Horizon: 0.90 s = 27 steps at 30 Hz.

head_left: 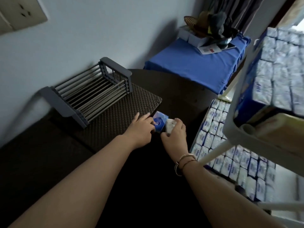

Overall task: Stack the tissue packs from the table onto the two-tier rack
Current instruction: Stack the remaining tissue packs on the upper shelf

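A blue tissue pack [160,120] lies on the dark table [177,96] by the corner of a textured mat. My left hand [139,129] rests its fingers on the pack's left edge. My right hand [175,134] is closed around a white tissue pack [169,125] just right of the blue one. The white two-tier rack [233,112] stands at the right, its upper and lower tiers filled with rows of white-and-blue tissue packs [218,129].
A grey slatted metal rack [88,94] sits on the dark textured mat [115,116] near the wall. Beyond the table stands a blue-covered surface [189,63] with boxes, papers and dark items. A wall socket [21,14] is at the upper left.
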{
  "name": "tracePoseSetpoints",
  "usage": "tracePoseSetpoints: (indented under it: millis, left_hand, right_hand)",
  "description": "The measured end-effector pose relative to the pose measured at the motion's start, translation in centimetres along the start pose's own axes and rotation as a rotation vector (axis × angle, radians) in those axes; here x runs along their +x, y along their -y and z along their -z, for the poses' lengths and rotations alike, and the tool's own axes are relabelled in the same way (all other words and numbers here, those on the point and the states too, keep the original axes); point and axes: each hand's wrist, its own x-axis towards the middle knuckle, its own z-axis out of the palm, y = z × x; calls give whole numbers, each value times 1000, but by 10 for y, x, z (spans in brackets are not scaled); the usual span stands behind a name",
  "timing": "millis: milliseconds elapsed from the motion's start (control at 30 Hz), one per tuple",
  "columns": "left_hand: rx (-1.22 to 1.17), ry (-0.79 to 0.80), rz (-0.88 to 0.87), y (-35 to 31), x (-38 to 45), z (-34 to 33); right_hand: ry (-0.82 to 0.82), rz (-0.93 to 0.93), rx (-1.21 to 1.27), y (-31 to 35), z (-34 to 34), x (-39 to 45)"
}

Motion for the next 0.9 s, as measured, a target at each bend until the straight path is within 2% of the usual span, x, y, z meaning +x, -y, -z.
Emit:
tracePoseSetpoints:
  millis: [67,200,300,433,500,600,700,833,900]
  left_hand:
    - [-94,2,14,-5,-27,-1]
    - [-240,-13,98,-18,-77,-13]
    - [-205,-86,125,-29,-100,-27]
    - [8,-226,203,-51,-114,-41]
    - [-69,-249,276,-64,-114,-48]
    - [-275,-194,389,-83,-114,-57]
    - [-328,-120,473,-100,-118,-64]
    - [-372,-4,411,-117,-121,-59]
    - [-383,12,310,-129,-122,-52]
  right_hand:
    - [78,-10,46,3,4,-24]
    - [85,37,94,2,9,-82]
    - [95,147,114,-7,17,-117]
    - [24,209,84,-21,44,-152]
    - [-37,198,30,-31,63,-165]
    - [-87,94,54,-50,94,-178]
    - [-56,-30,117,-70,127,-188]
    - [-92,-79,53,-87,155,-191]
    - [-97,-18,-62,-91,164,-188]
